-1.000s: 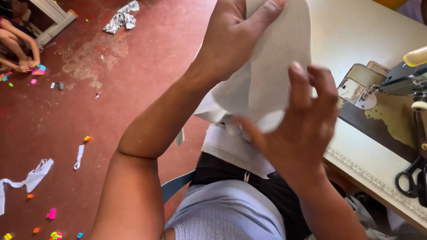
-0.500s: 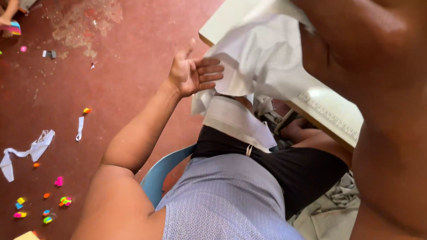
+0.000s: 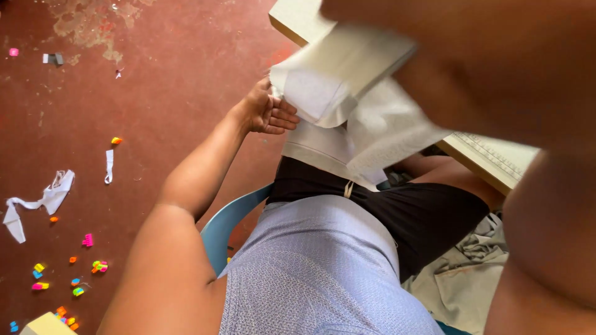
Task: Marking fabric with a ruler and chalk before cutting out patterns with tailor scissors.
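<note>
I sit on a blue plastic chair [image 3: 230,223] and hold a piece of white fabric [image 3: 347,80] up in front of me, over my lap. My left hand [image 3: 264,111] is at the fabric's lower left edge, fingers curled onto it. My right arm crosses the top right of the view, very close and blurred. My right hand [image 3: 385,12] is at the top edge, and the fabric hangs from under it. More white cloth [image 3: 323,149] lies across my lap, above my black waistband.
A pale table [image 3: 298,18] with a printed ruler along its edge [image 3: 490,158] stands ahead on the right. Grey cloth [image 3: 465,273] is heaped beside my right leg. The red floor holds white fabric strips [image 3: 37,201] and small coloured bits [image 3: 74,279].
My left hand let go of the raised fabric, swung down open, and now curls onto its lower edge. My right arm rose across the view. The camera tilted down, away from the sewing machine.
</note>
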